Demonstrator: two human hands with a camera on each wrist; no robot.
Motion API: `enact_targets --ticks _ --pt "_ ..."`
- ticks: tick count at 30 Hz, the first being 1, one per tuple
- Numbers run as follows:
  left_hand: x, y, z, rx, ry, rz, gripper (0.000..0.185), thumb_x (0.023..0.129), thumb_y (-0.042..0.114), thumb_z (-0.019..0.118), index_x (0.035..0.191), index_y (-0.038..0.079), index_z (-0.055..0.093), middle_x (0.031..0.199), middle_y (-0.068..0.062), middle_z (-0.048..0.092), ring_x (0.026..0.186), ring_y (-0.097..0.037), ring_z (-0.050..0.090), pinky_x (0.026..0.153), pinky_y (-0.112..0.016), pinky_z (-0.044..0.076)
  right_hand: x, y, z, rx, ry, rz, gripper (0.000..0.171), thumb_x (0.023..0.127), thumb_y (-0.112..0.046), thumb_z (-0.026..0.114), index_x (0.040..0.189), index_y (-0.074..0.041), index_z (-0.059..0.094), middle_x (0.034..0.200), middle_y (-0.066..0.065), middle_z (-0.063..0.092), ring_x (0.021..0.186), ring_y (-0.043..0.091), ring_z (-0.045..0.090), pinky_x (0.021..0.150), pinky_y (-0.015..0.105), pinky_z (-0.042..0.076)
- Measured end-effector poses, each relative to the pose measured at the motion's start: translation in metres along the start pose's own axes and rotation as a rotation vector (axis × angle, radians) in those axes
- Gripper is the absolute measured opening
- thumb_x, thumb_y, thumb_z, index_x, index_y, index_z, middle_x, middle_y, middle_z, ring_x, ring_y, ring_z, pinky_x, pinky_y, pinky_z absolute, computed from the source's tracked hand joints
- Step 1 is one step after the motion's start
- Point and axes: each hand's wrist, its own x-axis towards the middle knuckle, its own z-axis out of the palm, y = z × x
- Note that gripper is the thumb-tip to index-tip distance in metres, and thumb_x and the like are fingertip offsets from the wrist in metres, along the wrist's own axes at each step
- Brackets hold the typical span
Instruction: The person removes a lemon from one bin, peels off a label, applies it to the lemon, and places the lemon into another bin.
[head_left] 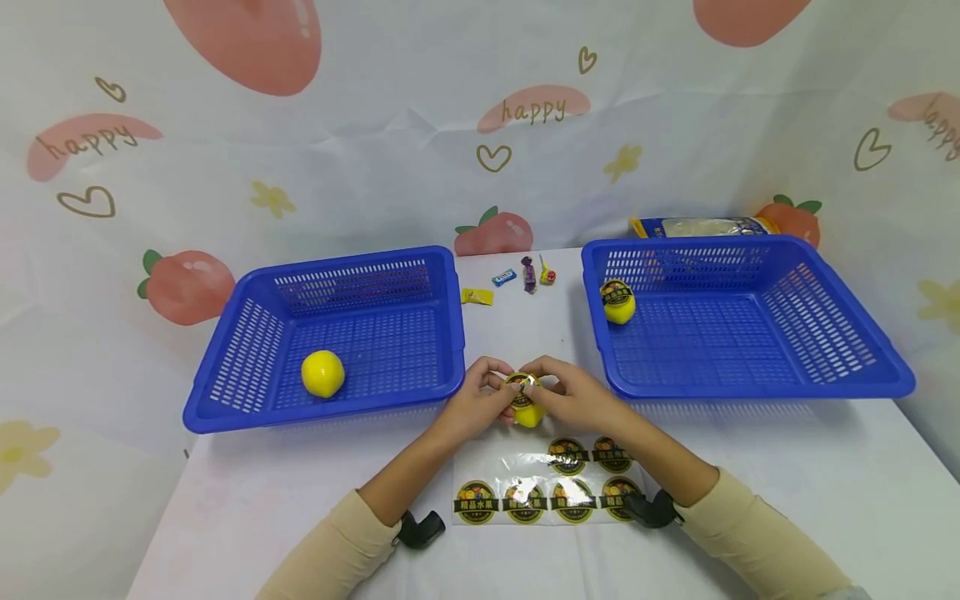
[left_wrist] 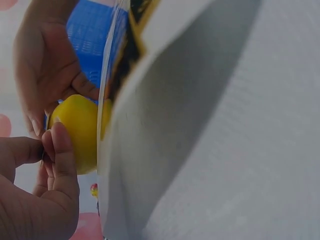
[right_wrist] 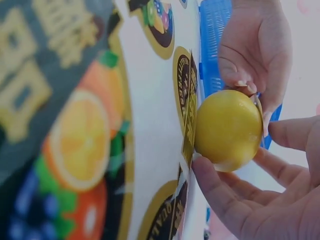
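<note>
In the head view a yellow lemon (head_left: 529, 416) is between both hands, close over a sheet of round stickers (head_left: 480, 463). A round black-and-gold fruit sticker (head_left: 519, 395) lies against the lemon's upper face, under the thumbs. My left hand (head_left: 480, 396) pinches the sticker's edge between thumb and forefinger, its fingertips beside the lemon. My right hand (head_left: 573, 398) curls its fingers round the lemon's other side, its thumb on the sticker. In the right wrist view the lemon (right_wrist: 229, 131) overlaps the sheet, with the sticker's thin edge (right_wrist: 258, 107) on its far side.
At left, a blue basket (head_left: 322, 417) has one bare lemon (head_left: 323, 373). The right blue basket (head_left: 750, 390) contains a stickered lemon (head_left: 619, 310). Small wrapped candies (head_left: 529, 275) lie between the baskets; a plastic packet (head_left: 705, 227) sits behind the right one.
</note>
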Motion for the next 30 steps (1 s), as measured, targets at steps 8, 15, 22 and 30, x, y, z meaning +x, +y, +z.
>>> enact_targets --ticks 8,15,22,30 --pt "0.0008 0.0005 0.0006 0.004 -0.007 0.008 0.026 0.097 0.004 0.061 0.119 -0.002 0.049 0.088 -0.010 0.054 0.062 -0.015 0.062 0.064 -0.035 0.060 0.0024 -0.0022 0.0002 -0.039 0.039 -0.013 0.021 0.100 -0.022 0.063 0.119 -0.013 0.066 0.121 0.013 0.066 0.085 0.020 0.069 0.077 0.039 0.056" --pt "0.0016 0.0009 0.0004 0.007 -0.022 0.015 0.027 0.096 0.001 0.061 0.119 -0.004 0.048 0.085 -0.009 0.054 0.061 -0.014 0.062 0.064 -0.032 0.060 0.0035 -0.0032 0.0020 -0.064 0.060 -0.003 0.018 0.099 -0.021 0.066 0.115 -0.013 0.066 0.119 0.014 0.067 0.068 0.014 0.066 0.068 0.036 0.054" --pt "0.0019 -0.0003 -0.0025 0.035 -0.022 -0.016 0.030 0.096 0.005 0.063 0.120 -0.002 0.048 0.085 -0.010 0.056 0.062 -0.016 0.063 0.067 -0.037 0.060 0.0038 -0.0044 0.0031 -0.056 0.056 0.015 0.015 0.098 -0.020 0.067 0.111 -0.013 0.067 0.119 0.014 0.067 0.069 0.015 0.067 0.066 0.035 0.054" --pt "0.0032 -0.0004 -0.0055 0.046 -0.035 -0.030 0.034 0.096 0.008 0.065 0.123 -0.002 0.047 0.086 -0.011 0.058 0.064 -0.017 0.064 0.070 -0.038 0.060 0.0051 -0.0029 0.0027 -0.028 0.057 0.000 0.011 0.098 -0.017 0.066 0.107 -0.010 0.066 0.117 0.016 0.067 0.072 0.018 0.067 0.066 0.035 0.054"
